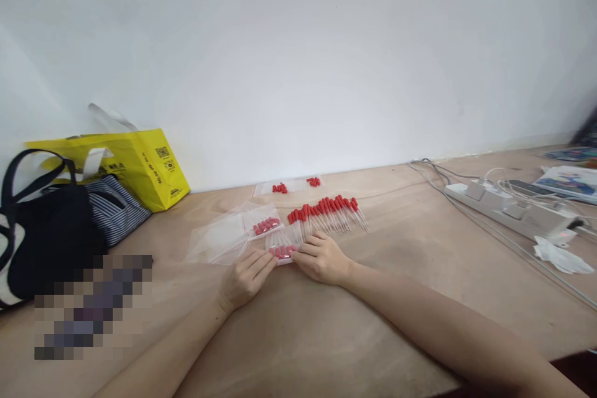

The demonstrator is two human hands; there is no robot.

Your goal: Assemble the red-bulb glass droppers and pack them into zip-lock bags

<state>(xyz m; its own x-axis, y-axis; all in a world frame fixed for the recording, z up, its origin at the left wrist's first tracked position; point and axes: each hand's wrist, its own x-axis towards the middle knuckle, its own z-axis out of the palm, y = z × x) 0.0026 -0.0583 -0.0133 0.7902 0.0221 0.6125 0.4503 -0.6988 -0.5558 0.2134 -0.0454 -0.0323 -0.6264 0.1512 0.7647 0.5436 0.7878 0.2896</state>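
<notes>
While both our hands meet at the near edge of a clear zip bag [282, 239], we take the loose row of red-capped sticks [323, 208] as our landmark. The bag lies flat on the wooden table [382, 329], on our side of the row and by its left end, with several capped sticks inside. Their red ends face us and their pale shafts run away from us, so the sticks' long axis crosses the bag's near edge, which runs left to right between our hands.

Our left hand [250, 275] has its fingertips closed on the left end of that edge; our right hand [325, 260] grips the right end, its fingers bent. Both sit equally close to the bag, though the right is nearer the row, just in front of it. How firmly either presses, we cannot tell.

Left of the row lies another filled bag [265, 226], beside overlapping clear bags [219, 237]. Behind the row, toward the wall, we see more bagged sticks [280, 188]. Well right of it stands a white power strip [513, 214].
</notes>
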